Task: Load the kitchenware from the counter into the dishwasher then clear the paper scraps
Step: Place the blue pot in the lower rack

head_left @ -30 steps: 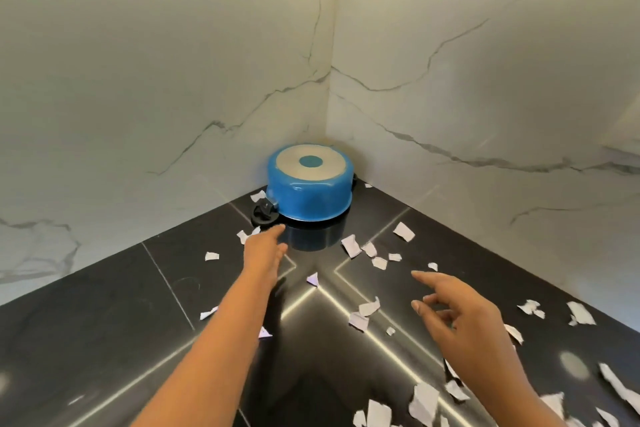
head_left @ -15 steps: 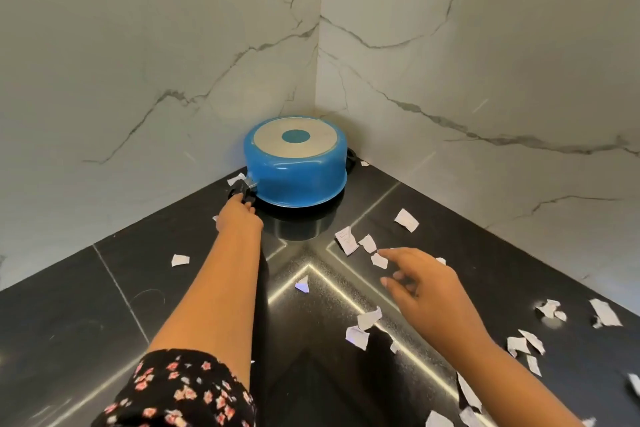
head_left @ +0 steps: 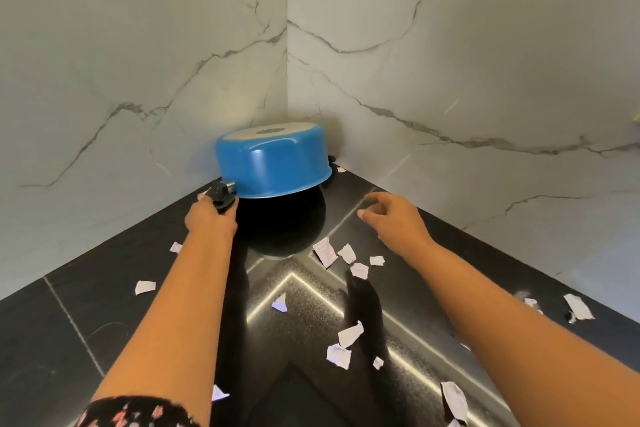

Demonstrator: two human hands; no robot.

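Head view, looking down into a counter corner.

Centre of frame, pushed close to the corner: blue pot, round, smooth and glossy, turned upside down. Flat base on top, with a pale grey disc and a small blue oval at its middle. Tilted, with the lower-left rim lifted off the surface and the far right side low beside the wall. Dark round reflection on the stone beneath it.

At the pot's lower left rim: black side handle, stubby, fixed by a short metal stem. Second black handle just showing at the pot's right edge.

Left hand, just below the pot's left side: fingers curled around the black side handle, gripping it, arm stretched up from the bottom of the frame. Dark floral sleeve at the lower left edge.

Right hand, right of the pot and apart from it: loosely open, fingers half bent, holding nothing. Contact with the counter impossible to tell.

Counter: black polished stone, mirror-shiny, with thin seams and bright light streaks in the lower centre.

Paper scraps: small, torn, white, irregular, scattered across the counter, a cluster just below the pot and more between and beside the forearms.

Walls: pale marble-look panels with thin grey veins, filling the upper half and meeting in a vertical seam.
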